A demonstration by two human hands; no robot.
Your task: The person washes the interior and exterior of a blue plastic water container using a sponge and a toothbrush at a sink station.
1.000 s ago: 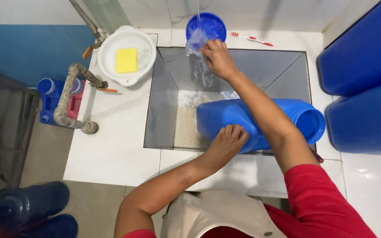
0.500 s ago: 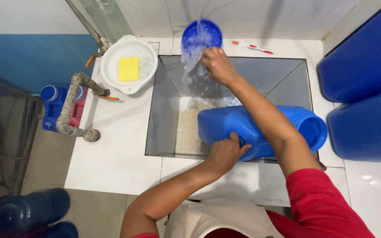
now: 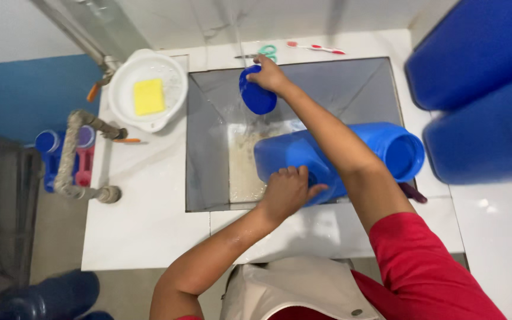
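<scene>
Left hand [image 3: 287,191] grips the near end of a large blue jug [image 3: 339,159], which lies on its side in the grey sink [image 3: 208,118]. Right hand [image 3: 269,74] holds a small blue cup [image 3: 256,95], tilted, over the sink's far side. White bowl [image 3: 146,89] with yellow sponge [image 3: 149,96] stands left.

Single head-worn view, steeply downward, close above the sink [image 3: 208,118].
</scene>
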